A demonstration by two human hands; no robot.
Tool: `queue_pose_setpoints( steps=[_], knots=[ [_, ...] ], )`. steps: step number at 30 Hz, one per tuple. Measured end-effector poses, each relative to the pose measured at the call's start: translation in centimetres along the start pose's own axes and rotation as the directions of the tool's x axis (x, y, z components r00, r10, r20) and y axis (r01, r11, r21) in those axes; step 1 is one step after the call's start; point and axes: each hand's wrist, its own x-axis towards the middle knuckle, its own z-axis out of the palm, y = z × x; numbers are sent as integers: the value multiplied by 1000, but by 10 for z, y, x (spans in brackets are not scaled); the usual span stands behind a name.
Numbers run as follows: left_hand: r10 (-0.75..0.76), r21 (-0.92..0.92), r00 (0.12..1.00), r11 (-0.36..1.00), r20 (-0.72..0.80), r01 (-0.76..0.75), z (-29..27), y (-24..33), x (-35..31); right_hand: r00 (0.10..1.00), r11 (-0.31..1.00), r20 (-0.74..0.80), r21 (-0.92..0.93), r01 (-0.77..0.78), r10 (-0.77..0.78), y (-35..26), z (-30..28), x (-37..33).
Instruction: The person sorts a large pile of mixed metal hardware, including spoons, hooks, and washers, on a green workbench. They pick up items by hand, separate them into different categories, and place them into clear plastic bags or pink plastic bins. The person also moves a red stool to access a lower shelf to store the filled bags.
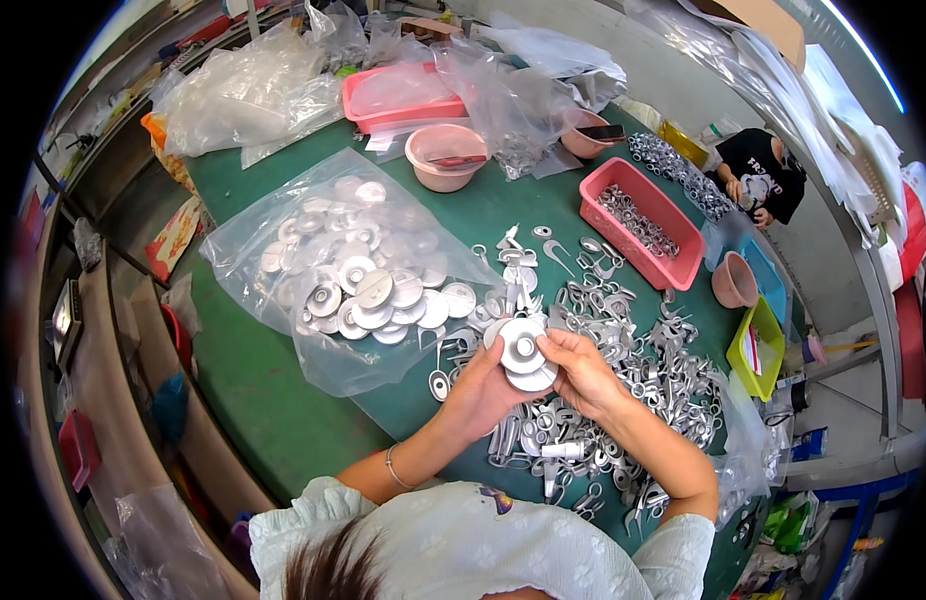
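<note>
In front of me, both hands hold a small stack of round silver metal discs (524, 347). The top disc has a raised ring and hub at its middle. My left hand (475, 396) is closed around the stack's left and lower side. From the right, my right hand (586, 374) grips the rim with thumb and fingers. Just beyond my left hand lies an open clear plastic bag (245, 228) with several like discs (374, 289) spilling toward its mouth. A wide heap of small silver metal parts (673, 385), many with loops or hooks, spreads beside and below my right hand.
On the green table (248, 375) stand a pink bin (673, 268) of small parts, a pink bowl (445, 178) and a lime-green tray (755, 350). Plastic bags (248, 85) cover the far edge. Another person (761, 175) works at the far right. Shelves (198, 440) run along the left.
</note>
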Motion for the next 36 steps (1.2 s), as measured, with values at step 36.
queue_pose_setpoints(
  steps=[36],
  knots=[
    [947,975,318,32,40,-219,-74,173,15,887,-76,441,-897,435,-136,-2,-9,-5]
  ],
)
